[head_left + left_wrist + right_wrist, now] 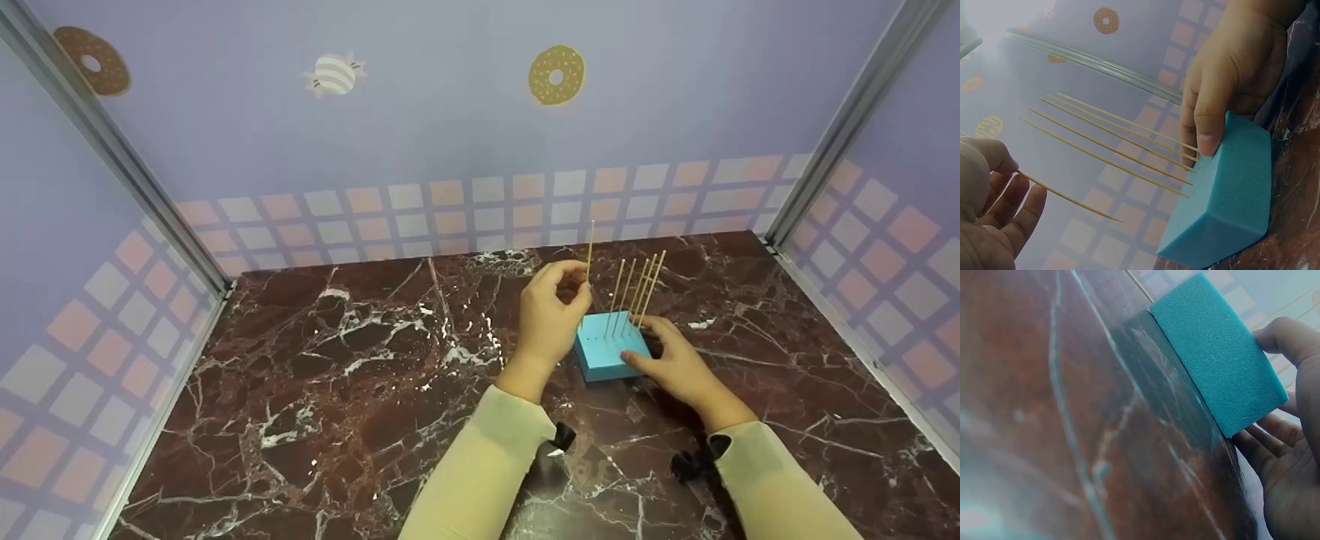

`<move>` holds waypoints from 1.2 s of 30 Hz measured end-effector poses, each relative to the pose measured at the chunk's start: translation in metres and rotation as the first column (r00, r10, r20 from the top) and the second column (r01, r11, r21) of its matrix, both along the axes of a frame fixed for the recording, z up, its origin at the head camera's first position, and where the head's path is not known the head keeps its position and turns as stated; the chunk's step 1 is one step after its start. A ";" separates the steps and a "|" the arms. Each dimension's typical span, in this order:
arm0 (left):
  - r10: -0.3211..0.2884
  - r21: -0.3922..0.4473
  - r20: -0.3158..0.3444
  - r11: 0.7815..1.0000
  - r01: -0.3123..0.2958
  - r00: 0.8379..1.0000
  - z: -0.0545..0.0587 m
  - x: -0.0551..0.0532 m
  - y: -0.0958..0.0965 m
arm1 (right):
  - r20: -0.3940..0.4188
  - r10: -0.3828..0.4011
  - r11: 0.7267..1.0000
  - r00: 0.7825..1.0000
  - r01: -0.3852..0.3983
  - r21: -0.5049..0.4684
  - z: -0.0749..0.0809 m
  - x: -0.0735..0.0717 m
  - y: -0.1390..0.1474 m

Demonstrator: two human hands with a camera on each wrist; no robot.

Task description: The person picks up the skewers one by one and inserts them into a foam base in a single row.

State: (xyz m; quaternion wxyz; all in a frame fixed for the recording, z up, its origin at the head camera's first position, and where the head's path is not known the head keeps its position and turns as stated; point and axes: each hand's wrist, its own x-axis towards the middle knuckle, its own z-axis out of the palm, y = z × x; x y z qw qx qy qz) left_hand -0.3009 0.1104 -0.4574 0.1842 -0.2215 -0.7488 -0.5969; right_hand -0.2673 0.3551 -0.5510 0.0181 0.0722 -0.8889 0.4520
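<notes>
Between thumb and fingertips, my left hand (551, 311) pinches a thin wooden skewer (591, 247), held upright over the left side of a blue foam block (609, 370). In the left wrist view the lower pointed tip of that skewer (1072, 198) is bare and apart from the block. Several more skewers (616, 289) stand in the block's right half, tilted a little to the right. My right hand (675, 367) grips the block's right side, thumb on the top face, other fingers around the far side. Small dark holes show in the top face.
The block sits on a dark red-brown marbled table (337, 450). Lilac walls with a pink and white checked band (448, 217) enclose its back and sides, with metal posts (840, 124) at the corners. Black wrist mounts (562, 436) hang under the sleeves.
</notes>
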 end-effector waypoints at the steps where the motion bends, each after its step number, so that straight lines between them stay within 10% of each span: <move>1: -0.007 -0.001 -0.001 1.000 0.007 1.000 -0.001 0.000 0.001 | -0.001 -0.002 1.000 1.000 0.002 -0.003 0.000 0.000 0.000; 36: -0.102 -0.068 0.026 0.992 0.104 0.994 -0.029 -0.007 0.012 | -0.014 -0.010 1.000 1.000 0.010 -0.014 -0.004 -0.002 0.001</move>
